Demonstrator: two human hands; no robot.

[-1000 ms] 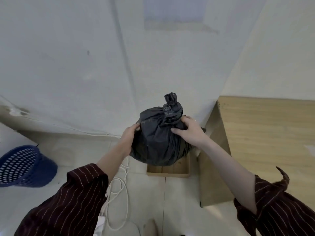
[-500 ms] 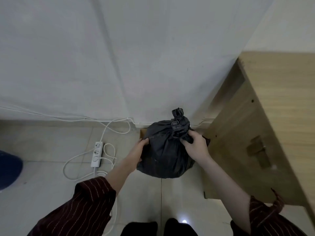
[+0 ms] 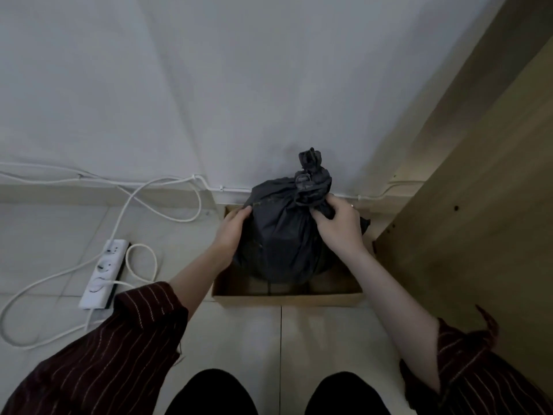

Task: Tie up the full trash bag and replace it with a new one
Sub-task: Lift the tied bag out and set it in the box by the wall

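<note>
1. The dark trash bag (image 3: 284, 238) sits between the two hands, its neck closed in a knot (image 3: 311, 163) that stands up above both of them.
2. The bag's rounded bottom hangs inside the rim of a shallow cardboard box (image 3: 287, 298) on the floor (image 3: 248, 333). It is not clear whether the bag rests on the box bottom or is held just above it.
3. The box lies against the foot of the white wall (image 3: 209, 85), just beside a wooden cabinet (image 3: 478, 211) on the right.
4. The left hand (image 3: 230, 232) lies on the bag's left side. Its fingers (image 3: 244, 212) are nearly straight and close together, pressed flat against the plastic with the tips reaching the upper shoulder of the bag; they are not closed round anything.
5. The right hand (image 3: 338, 226) is at the bag's upper right, just below the knot. Its fingers (image 3: 321, 212) are curled in and, with the thumb, pinch a gathered fold of the plastic.
6. A ring (image 3: 353, 206) shows on one finger of the right hand.
7. Both forearms are bare, with dark striped sleeves (image 3: 104, 354) pushed back.
8. A white power strip (image 3: 103, 272) lies on the floor well to the left of the box, with a looped white cable (image 3: 167, 190) running along the base of the wall.
</note>
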